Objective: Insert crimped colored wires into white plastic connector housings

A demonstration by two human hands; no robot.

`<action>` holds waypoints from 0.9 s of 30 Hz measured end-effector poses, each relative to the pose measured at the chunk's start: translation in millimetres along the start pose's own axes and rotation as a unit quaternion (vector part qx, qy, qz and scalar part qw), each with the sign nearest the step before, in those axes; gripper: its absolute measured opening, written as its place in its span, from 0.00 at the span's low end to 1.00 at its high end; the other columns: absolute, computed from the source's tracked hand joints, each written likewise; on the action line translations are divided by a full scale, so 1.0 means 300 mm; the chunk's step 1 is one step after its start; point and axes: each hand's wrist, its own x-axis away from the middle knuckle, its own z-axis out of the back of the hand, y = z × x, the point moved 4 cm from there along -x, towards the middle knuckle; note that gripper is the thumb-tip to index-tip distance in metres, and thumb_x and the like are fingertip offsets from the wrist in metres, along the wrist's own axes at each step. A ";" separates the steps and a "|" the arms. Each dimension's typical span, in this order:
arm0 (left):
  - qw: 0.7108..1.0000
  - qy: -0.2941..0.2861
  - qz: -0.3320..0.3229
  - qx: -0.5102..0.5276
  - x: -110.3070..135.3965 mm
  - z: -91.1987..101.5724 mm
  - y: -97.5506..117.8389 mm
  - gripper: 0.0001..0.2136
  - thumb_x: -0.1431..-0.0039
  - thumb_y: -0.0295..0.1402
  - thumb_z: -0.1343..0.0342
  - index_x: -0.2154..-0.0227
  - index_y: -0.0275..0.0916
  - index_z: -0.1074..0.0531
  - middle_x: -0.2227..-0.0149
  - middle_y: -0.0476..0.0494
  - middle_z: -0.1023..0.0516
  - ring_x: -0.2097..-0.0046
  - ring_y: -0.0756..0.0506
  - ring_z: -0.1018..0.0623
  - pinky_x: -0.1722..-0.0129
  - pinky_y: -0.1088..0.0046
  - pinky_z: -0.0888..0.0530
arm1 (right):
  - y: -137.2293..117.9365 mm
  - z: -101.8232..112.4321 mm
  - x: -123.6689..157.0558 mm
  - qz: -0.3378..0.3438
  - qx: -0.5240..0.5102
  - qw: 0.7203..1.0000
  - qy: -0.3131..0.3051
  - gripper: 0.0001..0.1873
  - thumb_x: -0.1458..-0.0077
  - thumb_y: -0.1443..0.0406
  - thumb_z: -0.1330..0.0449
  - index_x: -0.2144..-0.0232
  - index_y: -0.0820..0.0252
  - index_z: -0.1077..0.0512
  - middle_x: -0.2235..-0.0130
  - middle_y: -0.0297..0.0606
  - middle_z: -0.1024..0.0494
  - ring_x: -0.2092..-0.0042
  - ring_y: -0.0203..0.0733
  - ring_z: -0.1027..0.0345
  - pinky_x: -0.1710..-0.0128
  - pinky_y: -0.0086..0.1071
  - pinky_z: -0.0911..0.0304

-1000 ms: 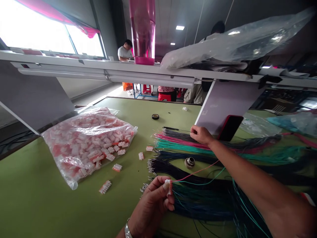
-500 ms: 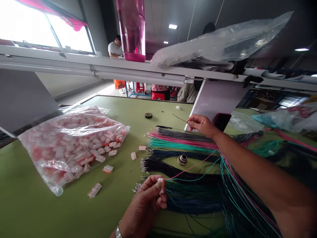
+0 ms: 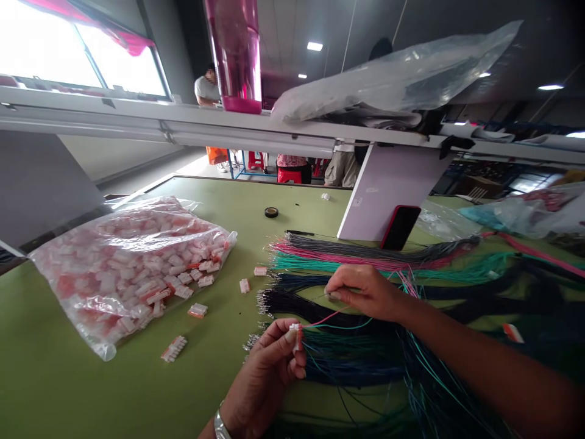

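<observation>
My left hand [image 3: 269, 372] pinches a small white connector [image 3: 297, 334] with a pink and a teal wire running out of it to the right. Just above it, my right hand [image 3: 365, 291] pinches the tip of a thin dark wire, pointing it left toward the connector. Both hands hover over bundles of wires [image 3: 347, 259] in grey, pink, teal, dark blue and black, laid across the green table [image 3: 68, 390].
A clear bag of white and red connectors [image 3: 128, 268] lies at the left, with loose connectors [image 3: 197, 311] beside it. A roll of black tape [image 3: 271, 212] sits farther back and a red phone [image 3: 400, 227] leans on a white panel. A person stands far behind the shelf.
My right hand has lifted a dark wire from the far grey bundle and brought it down and left, close to the connector. My left hand has stayed put.
</observation>
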 end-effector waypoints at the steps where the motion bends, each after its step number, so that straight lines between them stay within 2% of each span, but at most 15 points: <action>1: 1.000 -0.001 -0.001 -0.003 -0.001 -0.001 0.000 0.07 0.43 0.31 0.38 0.63 0.36 0.27 0.74 0.50 0.30 0.74 0.54 0.30 0.73 0.78 0.31 | -0.011 -0.012 0.014 0.008 0.009 1.000 -0.003 0.06 0.39 0.68 0.43 0.63 0.58 0.26 0.65 0.37 0.22 0.62 0.37 0.30 0.61 0.31 0.36; 4: 1.000 -0.006 -0.001 -0.007 -0.002 -0.005 -0.001 0.07 0.43 0.31 0.38 0.63 0.36 0.27 0.74 0.50 0.30 0.74 0.55 0.30 0.74 0.79 0.31 | -0.038 -0.032 0.045 0.010 0.010 1.000 0.014 0.05 0.38 0.68 0.44 0.61 0.58 0.27 0.64 0.37 0.23 0.64 0.37 0.30 0.63 0.30 0.36; 8: 1.000 -0.010 -0.006 -0.007 0.000 -0.011 -0.002 0.07 0.43 0.31 0.38 0.64 0.35 0.28 0.74 0.50 0.29 0.74 0.55 0.30 0.74 0.79 0.30 | -0.080 -0.047 0.051 0.007 -0.010 0.999 0.034 0.04 0.39 0.68 0.44 0.67 0.58 0.29 0.70 0.34 0.28 0.68 0.35 0.34 0.67 0.29 0.39; 13: 1.000 -0.014 -0.007 0.002 0.007 -0.020 -0.008 0.08 0.45 0.31 0.37 0.64 0.35 0.27 0.74 0.50 0.29 0.75 0.54 0.28 0.75 0.78 0.29 | -0.119 -0.089 0.044 -0.022 -0.021 0.999 0.032 0.05 0.42 0.70 0.43 0.70 0.58 0.30 0.71 0.33 0.29 0.69 0.35 0.35 0.69 0.28 0.40; 20: 1.000 -0.013 0.015 0.016 0.008 -0.013 -0.023 0.08 0.46 0.31 0.36 0.64 0.35 0.28 0.74 0.49 0.28 0.75 0.53 0.28 0.75 0.79 0.28 | -0.152 -0.130 0.062 -0.069 0.001 0.996 0.050 0.06 0.49 0.72 0.42 0.74 0.57 0.29 0.76 0.29 0.30 0.74 0.33 0.38 0.73 0.28 0.44; 27: 0.999 -0.011 0.025 0.020 0.008 -0.017 -0.028 0.08 0.46 0.30 0.37 0.64 0.35 0.28 0.74 0.49 0.28 0.75 0.53 0.27 0.75 0.79 0.27 | -0.150 -0.168 0.083 -0.106 -0.001 0.993 0.056 0.07 0.50 0.71 0.42 0.78 0.58 0.31 0.78 0.29 0.30 0.76 0.32 0.39 0.76 0.26 0.45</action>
